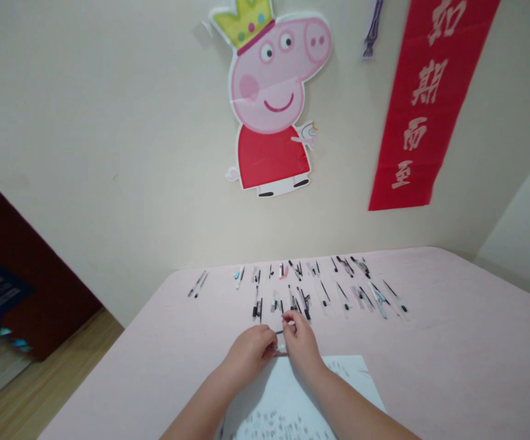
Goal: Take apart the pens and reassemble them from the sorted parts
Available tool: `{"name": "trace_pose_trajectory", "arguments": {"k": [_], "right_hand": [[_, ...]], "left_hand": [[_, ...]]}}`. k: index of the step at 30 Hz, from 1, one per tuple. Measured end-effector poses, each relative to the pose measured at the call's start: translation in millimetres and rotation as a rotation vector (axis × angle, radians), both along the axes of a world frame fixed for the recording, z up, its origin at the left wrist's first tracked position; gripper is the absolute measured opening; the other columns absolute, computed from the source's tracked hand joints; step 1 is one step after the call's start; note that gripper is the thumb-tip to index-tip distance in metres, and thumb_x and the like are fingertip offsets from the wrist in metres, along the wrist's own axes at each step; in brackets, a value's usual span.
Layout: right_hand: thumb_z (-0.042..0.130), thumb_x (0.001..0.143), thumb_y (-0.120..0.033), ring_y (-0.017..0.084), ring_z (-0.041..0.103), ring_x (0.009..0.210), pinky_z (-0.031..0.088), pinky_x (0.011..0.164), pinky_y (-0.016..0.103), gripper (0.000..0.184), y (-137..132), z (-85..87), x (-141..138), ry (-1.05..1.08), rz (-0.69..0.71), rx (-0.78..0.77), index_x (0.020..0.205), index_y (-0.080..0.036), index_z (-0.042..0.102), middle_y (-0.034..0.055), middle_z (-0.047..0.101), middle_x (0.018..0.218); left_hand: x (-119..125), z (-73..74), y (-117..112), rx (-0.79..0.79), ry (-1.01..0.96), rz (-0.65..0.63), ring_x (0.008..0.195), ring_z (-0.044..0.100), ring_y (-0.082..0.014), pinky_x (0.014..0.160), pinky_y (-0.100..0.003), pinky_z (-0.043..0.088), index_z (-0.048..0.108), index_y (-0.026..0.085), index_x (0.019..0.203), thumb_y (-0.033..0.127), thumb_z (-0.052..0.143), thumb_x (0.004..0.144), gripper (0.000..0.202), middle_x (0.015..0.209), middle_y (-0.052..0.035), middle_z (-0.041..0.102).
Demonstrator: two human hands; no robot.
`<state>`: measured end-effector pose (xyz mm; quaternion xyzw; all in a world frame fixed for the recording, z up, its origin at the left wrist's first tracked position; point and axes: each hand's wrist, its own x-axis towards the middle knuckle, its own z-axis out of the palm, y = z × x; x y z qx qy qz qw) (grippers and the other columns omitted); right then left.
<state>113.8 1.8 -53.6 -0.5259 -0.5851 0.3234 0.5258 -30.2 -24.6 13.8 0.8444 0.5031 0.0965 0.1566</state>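
Rows of slim black, clear and pale plastic pen parts (294, 271) were spread across the far side of a table covered in plain pink cloth (448, 354), grouped in small clusters with gaps between them, apparently so that each set could be told from its neighbours. Nearer the middle, a thin dark rod (279, 332) was held between two bare hands just beyond the top edge of a white sheet of handwritten paper (354, 391). The fingers of the left hand (252, 351) were curled nearly closed at one end of the rod, while the fingertips of the right hand (299, 339) were pinched together at the other, an arrangement judged to steady so slender a piece from both sides. A small whitish piece (281, 348) was seen below the rod, though whether it was gripped or merely lying there could not be told at so small a size. The forearms were laid across the sheet, by which the reach to the clusters was kept short. A light-blue plastic pen part (378, 299) was placed toward the right of the nearer row, angled among darker pieces.
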Motion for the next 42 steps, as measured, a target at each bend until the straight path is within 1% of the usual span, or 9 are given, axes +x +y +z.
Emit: {"name": "trace_pose_trajectory", "arguments": {"k": [3,6,8,12,20,31,36,40,42], "right_hand": [[0.047,0.080,-0.027,0.017,0.056,0.066,0.045,0.066,0.030,0.020,0,2.3,0,0.036,-0.024,-0.003,0.092,-0.017,0.060,0.0049,0.064,0.085],[0.047,0.081,-0.029,0.017,0.056,0.066,0.046,0.066,0.030,0.021,-1,4.8,1,0.060,-0.021,-0.008,0.092,-0.017,0.060,0.0052,0.064,0.085],[0.047,0.082,-0.029,0.018,0.057,0.066,0.046,0.066,0.030,0.021,-1,5.3,1,0.073,-0.016,-0.011,0.093,-0.018,0.060,0.0056,0.064,0.086],[0.047,0.083,-0.030,0.019,0.058,0.070,0.046,0.067,0.031,0.021,0,4.4,1,0.079,-0.016,-0.008,0.094,-0.018,0.060,0.0062,0.065,0.088],[0.047,0.083,-0.030,0.018,0.057,0.068,0.046,0.066,0.030,0.023,-1,3.9,2,0.085,-0.015,-0.001,0.096,-0.017,0.060,0.0058,0.065,0.087],[0.047,0.082,-0.030,0.017,0.056,0.068,0.046,0.068,0.030,0.022,1,2.5,1,0.075,-0.017,0.033,0.093,-0.017,0.061,0.0054,0.065,0.087],[0.046,0.084,-0.032,0.018,0.056,0.071,0.045,0.069,0.030,0.022,0,5.0,2,0.069,-0.010,0.009,0.094,-0.018,0.060,0.0057,0.065,0.089],[0.044,0.085,-0.032,0.017,0.055,0.066,0.043,0.065,0.029,0.024,-2,8.1,2,0.064,-0.001,-0.033,0.096,-0.018,0.059,0.0053,0.064,0.087],[0.045,0.084,-0.032,0.017,0.054,0.065,0.042,0.063,0.029,0.024,-3,8.3,2,0.068,-0.002,-0.037,0.096,-0.018,0.059,0.0051,0.064,0.086]], "left_hand": [[6,-2.4,-1,0.016,0.016,0.010,0.081,0.056,-0.0182,0.070,-0.026,0.040,0.062,0.019,0.083,0.009,0.052,0.077,0.016,0.086,-0.0038,0.061],[7,-3.4,-2,0.050,-0.030,0.029,0.089,0.056,-0.0191,0.076,-0.028,0.042,0.062,0.020,0.088,0.011,0.055,0.077,0.016,0.096,-0.0055,0.060],[4,-3.5,-2,0.060,-0.085,0.036,0.095,0.055,-0.0199,0.082,-0.029,0.043,0.062,0.020,0.094,0.012,0.057,0.076,0.021,0.104,-0.0066,0.059],[-1,-5.6,-1,0.012,-0.174,0.023,0.105,0.053,-0.0214,0.091,-0.032,0.042,0.063,0.022,0.105,0.014,0.057,0.077,0.030,0.116,-0.0070,0.059],[-2,-10.7,-1,-0.020,-0.200,0.026,0.105,0.056,-0.0215,0.093,-0.032,0.042,0.067,0.023,0.102,0.013,0.056,0.077,0.028,0.115,-0.0062,0.062],[-7,-18.0,2,0.042,-0.236,-0.013,0.095,0.062,-0.0198,0.087,-0.031,0.047,0.072,0.021,0.085,0.011,0.054,0.080,0.021,0.100,-0.0064,0.070],[-25,-21.4,-2,0.082,-0.191,0.054,0.096,0.063,-0.0209,0.087,-0.033,0.048,0.073,0.021,0.085,0.012,0.052,0.081,0.023,0.103,-0.0073,0.071],[-53,-24.4,-7,0.118,-0.169,0.109,0.097,0.063,-0.0212,0.088,-0.033,0.049,0.073,0.022,0.087,0.015,0.050,0.082,0.024,0.105,-0.0076,0.070],[-66,-23.9,-8,0.133,-0.164,0.152,0.094,0.064,-0.0214,0.086,-0.033,0.049,0.073,0.023,0.085,0.016,0.050,0.081,0.023,0.102,-0.0077,0.070]]}}
